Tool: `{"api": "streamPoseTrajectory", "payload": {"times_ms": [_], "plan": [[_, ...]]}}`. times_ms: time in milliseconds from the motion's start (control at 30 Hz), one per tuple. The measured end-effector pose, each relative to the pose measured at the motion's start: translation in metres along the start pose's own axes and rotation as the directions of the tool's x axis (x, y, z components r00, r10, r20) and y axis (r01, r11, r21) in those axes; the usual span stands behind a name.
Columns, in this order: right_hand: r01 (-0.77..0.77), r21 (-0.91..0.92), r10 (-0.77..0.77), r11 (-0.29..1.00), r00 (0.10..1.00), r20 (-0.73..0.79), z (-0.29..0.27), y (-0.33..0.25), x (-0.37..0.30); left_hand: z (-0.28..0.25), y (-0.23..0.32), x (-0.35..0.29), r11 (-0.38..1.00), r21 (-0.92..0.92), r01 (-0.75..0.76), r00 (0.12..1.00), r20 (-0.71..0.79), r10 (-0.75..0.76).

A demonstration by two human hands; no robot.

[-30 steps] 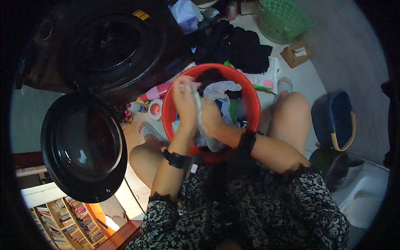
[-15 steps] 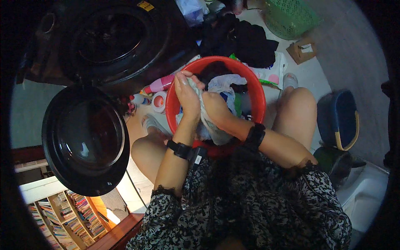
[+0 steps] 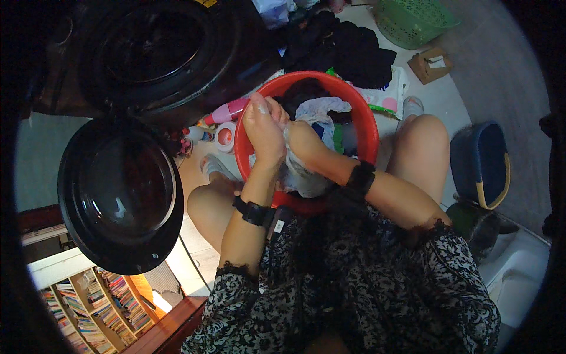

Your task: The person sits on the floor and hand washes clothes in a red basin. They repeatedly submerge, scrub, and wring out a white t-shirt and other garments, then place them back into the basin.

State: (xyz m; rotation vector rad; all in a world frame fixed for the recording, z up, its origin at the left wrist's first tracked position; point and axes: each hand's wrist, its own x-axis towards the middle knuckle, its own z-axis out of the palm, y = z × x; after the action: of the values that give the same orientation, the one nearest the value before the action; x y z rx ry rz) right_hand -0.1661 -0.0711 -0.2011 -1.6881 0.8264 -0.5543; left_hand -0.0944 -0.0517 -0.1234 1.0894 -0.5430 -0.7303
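Over a red tub (image 3: 369, 133) between my knees, both hands grip one pale, wet-looking cloth (image 3: 309, 184). My left hand (image 3: 265, 130) is closed round its upper part, thumb upward. Pressed close beside it, my right hand (image 3: 305, 144) is closed on the same cloth, its fingers mostly hidden behind the back of the hand. The cloth's lower part hangs down into the tub. Other laundry lies inside, including a light grey-white garment (image 3: 321, 109) and dark pieces behind it.
A black front-loading washer (image 3: 236, 88) stands at far left, its round door (image 3: 121, 197) swung open. Dark clothes (image 3: 359, 53) lie beyond the tub. A pink bottle (image 3: 227, 112), a green basket (image 3: 413, 23), a cardboard box (image 3: 429, 66) and a blue bucket (image 3: 477, 165) stand around.
My left hand's fingers have curled tighter round the cloth, and its wrist has turned a little. The cloth between my hands is more bunched. The right hand stays nearly in place.
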Motion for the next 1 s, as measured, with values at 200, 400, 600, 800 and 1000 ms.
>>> {"api": "streamPoseTrajectory", "payload": {"times_ms": [200, 400, 600, 800, 1000], "plan": [[0.347, -0.462, -0.253, 0.816, 0.933, 0.255, -0.025, -0.032, -0.005, -0.017, -0.004, 0.022, 0.991, -0.024, 0.133, 0.967, -0.216, -0.136], [-0.494, 0.81, 0.387, 0.317, 0.847, 0.365, -0.072, -0.054, 0.013, -0.029, -0.003, -0.003, 0.743, -0.072, 0.666, 0.746, 0.092, -0.66], [-0.261, 0.459, 0.1, 0.849, 0.933, 0.346, -0.126, -0.054, 0.009, -0.044, 0.026, -0.011, 0.949, 0.035, 0.314, 0.898, 0.313, -0.309], [0.341, -0.166, -0.205, 0.925, 0.818, 0.538, -0.119, -0.018, 0.0, -0.046, 0.051, -0.014, 0.94, -0.237, 0.245, 0.949, 0.257, -0.183], [-0.09, 0.273, -0.017, 0.958, 0.931, 0.365, -0.13, 0.006, 0.004, -0.056, 0.085, -0.007, 0.999, -0.029, -0.034, 0.982, 0.183, 0.038]]}}
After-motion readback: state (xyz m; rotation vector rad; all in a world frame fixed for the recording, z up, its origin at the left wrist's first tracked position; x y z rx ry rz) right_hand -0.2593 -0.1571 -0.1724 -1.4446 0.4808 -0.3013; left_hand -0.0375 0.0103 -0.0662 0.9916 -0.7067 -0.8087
